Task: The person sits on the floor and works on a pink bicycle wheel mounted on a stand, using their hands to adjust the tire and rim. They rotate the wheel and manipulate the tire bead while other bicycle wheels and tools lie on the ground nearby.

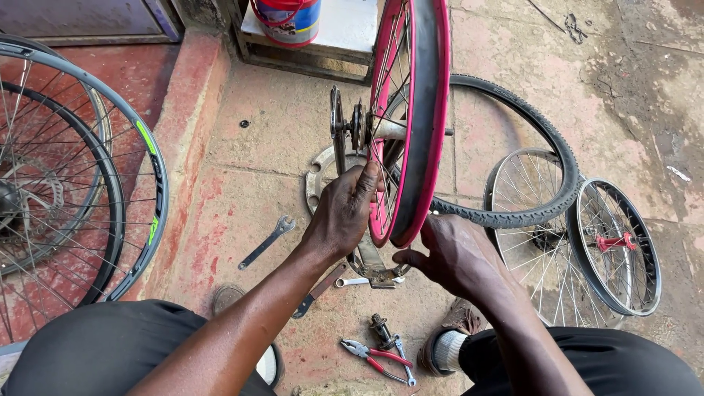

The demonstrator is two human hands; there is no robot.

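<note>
A pink bicycle rim (418, 110) with a black rim strip stands upright in a metal truing stand (370, 264) on the concrete floor. My left hand (345, 213) reaches up on the rim's left side, fingers at the spokes near the hub and sprocket (357, 126). My right hand (455, 253) rests against the rim's bottom right edge, thumb toward the stand. Whether either hand grips a small tool is hidden.
Black-rimmed wheels (66, 183) lean at left. A loose tyre (535, 183) and two small wheels (616, 246) lie at right. On the floor are a spanner (268, 242), red-handled pliers (378, 358), and a chainring (319, 180). A paint bucket (287, 20) stands behind.
</note>
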